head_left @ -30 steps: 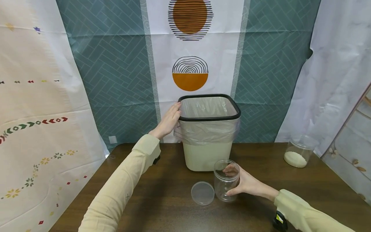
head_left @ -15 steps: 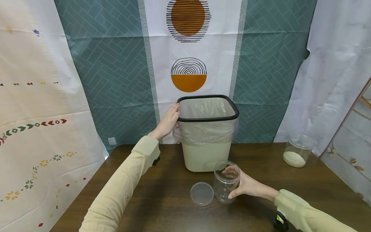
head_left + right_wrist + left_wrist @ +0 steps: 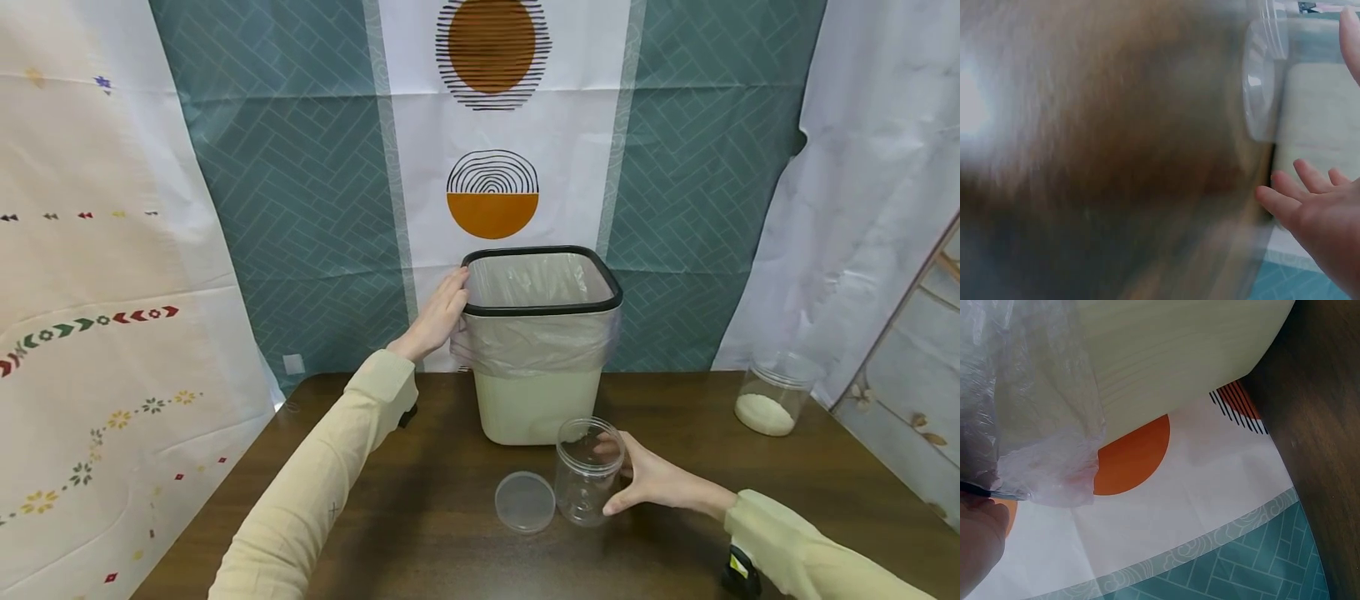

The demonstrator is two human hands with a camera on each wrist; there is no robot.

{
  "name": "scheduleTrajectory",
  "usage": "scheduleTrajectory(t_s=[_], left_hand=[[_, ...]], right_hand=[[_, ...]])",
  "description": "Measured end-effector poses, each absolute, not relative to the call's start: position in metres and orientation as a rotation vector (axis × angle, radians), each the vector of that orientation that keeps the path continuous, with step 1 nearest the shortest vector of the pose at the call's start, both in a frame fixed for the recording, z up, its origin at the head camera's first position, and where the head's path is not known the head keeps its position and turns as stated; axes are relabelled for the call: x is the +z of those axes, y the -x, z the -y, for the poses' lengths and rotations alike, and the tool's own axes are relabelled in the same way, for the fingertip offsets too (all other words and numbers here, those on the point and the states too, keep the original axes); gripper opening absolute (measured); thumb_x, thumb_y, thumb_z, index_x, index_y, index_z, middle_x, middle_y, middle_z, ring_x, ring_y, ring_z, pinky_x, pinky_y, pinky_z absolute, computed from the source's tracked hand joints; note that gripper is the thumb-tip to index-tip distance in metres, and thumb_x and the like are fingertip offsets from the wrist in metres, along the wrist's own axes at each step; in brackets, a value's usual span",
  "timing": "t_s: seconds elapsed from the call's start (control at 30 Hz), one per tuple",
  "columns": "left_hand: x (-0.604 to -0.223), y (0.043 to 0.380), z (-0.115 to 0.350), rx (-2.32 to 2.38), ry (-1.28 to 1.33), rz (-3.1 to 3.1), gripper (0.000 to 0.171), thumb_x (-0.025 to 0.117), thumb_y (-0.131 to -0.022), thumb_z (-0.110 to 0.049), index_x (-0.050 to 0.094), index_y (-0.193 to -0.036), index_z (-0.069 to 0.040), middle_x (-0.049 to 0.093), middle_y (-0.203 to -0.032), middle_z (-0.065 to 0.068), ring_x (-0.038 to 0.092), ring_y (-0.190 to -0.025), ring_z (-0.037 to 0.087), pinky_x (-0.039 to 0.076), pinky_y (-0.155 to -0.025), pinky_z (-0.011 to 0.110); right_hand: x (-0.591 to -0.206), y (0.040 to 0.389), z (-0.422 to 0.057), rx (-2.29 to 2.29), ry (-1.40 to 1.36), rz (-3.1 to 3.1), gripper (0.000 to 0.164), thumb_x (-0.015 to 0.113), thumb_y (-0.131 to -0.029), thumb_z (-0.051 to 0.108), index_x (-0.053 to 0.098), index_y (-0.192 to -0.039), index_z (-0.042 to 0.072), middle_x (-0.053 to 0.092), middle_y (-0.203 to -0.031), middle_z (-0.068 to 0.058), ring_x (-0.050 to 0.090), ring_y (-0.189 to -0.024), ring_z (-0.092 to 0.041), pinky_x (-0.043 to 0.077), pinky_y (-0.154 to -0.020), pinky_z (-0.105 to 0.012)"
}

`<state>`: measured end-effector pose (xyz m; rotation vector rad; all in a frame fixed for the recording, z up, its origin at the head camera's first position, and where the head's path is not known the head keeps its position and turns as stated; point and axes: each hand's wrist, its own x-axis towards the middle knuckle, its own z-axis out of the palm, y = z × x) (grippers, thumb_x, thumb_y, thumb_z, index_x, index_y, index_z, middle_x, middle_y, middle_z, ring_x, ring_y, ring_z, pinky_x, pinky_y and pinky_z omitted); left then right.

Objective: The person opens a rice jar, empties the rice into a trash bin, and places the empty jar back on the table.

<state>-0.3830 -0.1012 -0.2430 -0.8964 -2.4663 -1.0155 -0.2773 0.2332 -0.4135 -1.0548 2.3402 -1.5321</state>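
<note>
A cream trash bin (image 3: 536,408) with a black rim and a plastic liner (image 3: 540,337) stands at the back of the table. My left hand (image 3: 435,317) rests on the rim's left side, fingers straight. In the left wrist view, the thumb (image 3: 982,540) shows at the rim beside the bunched liner. A clear jar (image 3: 579,496) stands upright and uncapped in front of the bin. Right beside it, my right hand (image 3: 648,477) has its thumb and fingers spread; the right wrist view shows the fingers (image 3: 1279,203) apart from the jar wall (image 3: 1263,94).
A round translucent lid (image 3: 525,502) lies flat just left of the jar. At the table's back right stands another clear jar (image 3: 786,377) with white contents (image 3: 765,414) at its bottom. Patterned cloths (image 3: 307,200) hang behind and on both sides of the brown table (image 3: 420,533).
My right hand has loosened from the jar and drawn slightly to the right, its fingers parting from the wall. The jar stays upright in place; my left hand remains on the bin rim.
</note>
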Motion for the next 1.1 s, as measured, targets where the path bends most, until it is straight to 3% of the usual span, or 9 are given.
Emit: scheduleTrajectory(t_s=[0.23, 0.73, 1.1], left_hand=[[-0.242, 0.383, 0.101, -0.995, 0.885, 2.463, 0.049, 0.024, -0.097, -0.019, 0.025, -0.138, 0.008, 0.021, -0.144, 0.017, 0.014, -0.132, 0.023, 0.010, -0.104, 0.030], [-0.243, 0.383, 0.100, -1.011, 0.867, 2.477, 0.049, 0.023, -0.097, -0.019, 0.025, -0.139, 0.006, 0.020, -0.145, 0.015, 0.013, -0.132, 0.021, 0.010, -0.104, 0.031], [-0.242, 0.383, 0.099, -0.984, 0.888, 2.456, 0.048, 0.023, -0.097, -0.018, 0.027, -0.137, 0.008, 0.022, -0.143, 0.018, 0.015, -0.131, 0.024, 0.011, -0.104, 0.031]], right_hand=[[-0.405, 0.276, -0.252, -1.467, 0.999, -2.360, 0.087, 0.076, -0.071, 0.004, 0.016, -0.132, -0.011, 0.033, -0.125, -0.036, 0.033, -0.114, -0.051, 0.024, -0.087, -0.065], [-0.390, 0.275, -0.282, -1.471, 0.791, -2.663, 0.076, 0.070, -0.079, 0.013, 0.021, -0.134, -0.006, 0.036, -0.125, -0.031, 0.037, -0.112, -0.048, 0.037, -0.083, -0.057], [-0.377, 0.282, -0.318, -1.432, 0.496, -2.974, 0.085, 0.068, -0.082, 0.024, 0.012, -0.138, -0.007, 0.029, -0.132, -0.029, 0.021, -0.121, -0.047, 0.024, -0.086, -0.063]])
